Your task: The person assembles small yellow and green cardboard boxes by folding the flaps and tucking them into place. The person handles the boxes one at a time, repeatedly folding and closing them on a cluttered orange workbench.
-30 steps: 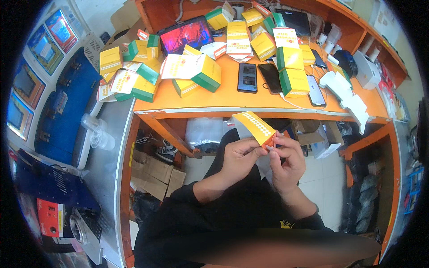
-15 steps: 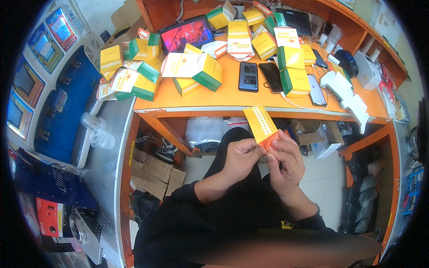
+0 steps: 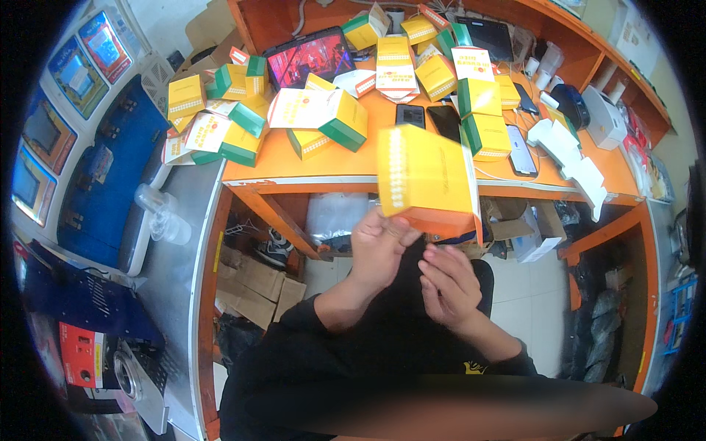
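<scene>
A yellow and orange paper carton [image 3: 430, 173], blurred by motion, is held up in front of the table edge. My left hand [image 3: 381, 246] pinches its lower left corner between thumb and fingers. Just below the carton is my right hand [image 3: 450, 285], apart from it, with its fingers loosely bent and nothing in them. Behind the carton, a black phone [image 3: 410, 115] and another dark phone [image 3: 444, 121] lie partly hidden on the orange table [image 3: 257, 167].
Several yellow, green and white cartons [image 3: 346, 121] are heaped across the table. A lit tablet [image 3: 309, 57] stands at the back. On the right lie a phone [image 3: 521, 151] and a white cut-out sheet [image 3: 570, 158]. Plastic cups [image 3: 163, 213] rest on the metal counter at left.
The carton has risen and turned to show its broad yellow side. My right hand has let go and dropped slightly away; my left hand still grips it.
</scene>
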Demonstrator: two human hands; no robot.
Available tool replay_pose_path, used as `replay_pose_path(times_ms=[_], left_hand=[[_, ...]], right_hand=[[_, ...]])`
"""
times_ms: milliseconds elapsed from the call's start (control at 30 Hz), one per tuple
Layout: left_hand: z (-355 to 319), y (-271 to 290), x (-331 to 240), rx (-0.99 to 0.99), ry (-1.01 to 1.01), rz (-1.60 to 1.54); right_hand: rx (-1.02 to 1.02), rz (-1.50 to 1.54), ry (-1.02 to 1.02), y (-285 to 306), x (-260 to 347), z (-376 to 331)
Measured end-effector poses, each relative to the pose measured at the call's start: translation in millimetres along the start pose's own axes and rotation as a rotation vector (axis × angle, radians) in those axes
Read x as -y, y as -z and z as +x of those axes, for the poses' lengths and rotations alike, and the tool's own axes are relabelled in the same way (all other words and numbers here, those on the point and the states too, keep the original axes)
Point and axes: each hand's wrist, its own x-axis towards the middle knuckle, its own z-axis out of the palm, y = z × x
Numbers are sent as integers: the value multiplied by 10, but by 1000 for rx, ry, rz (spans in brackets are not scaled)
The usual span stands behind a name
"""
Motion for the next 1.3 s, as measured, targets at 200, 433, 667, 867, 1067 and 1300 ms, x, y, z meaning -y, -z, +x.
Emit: replay_pose_path(times_ms=[200, 433, 667, 867, 1067, 1300], left_hand=[[35, 38, 6, 35, 99, -81], [7, -84, 106, -52, -211, 869], [-135, -133, 83, 281, -553, 1265], [-119, -111, 111, 181, -695, 936], [-91, -105, 198, 197, -608, 1005], [-90, -77, 234, 206, -607, 958]], right_hand=[[-423, 1035, -685, -79, -188, -150], [-610, 595, -637, 59, -210, -23], [-499, 883, -821, 26, -56, 14], [-237, 371, -805, 115, -213, -117], [-320, 788, -786, 115, -249, -177], [-314, 859, -789, 147, -257, -204]])
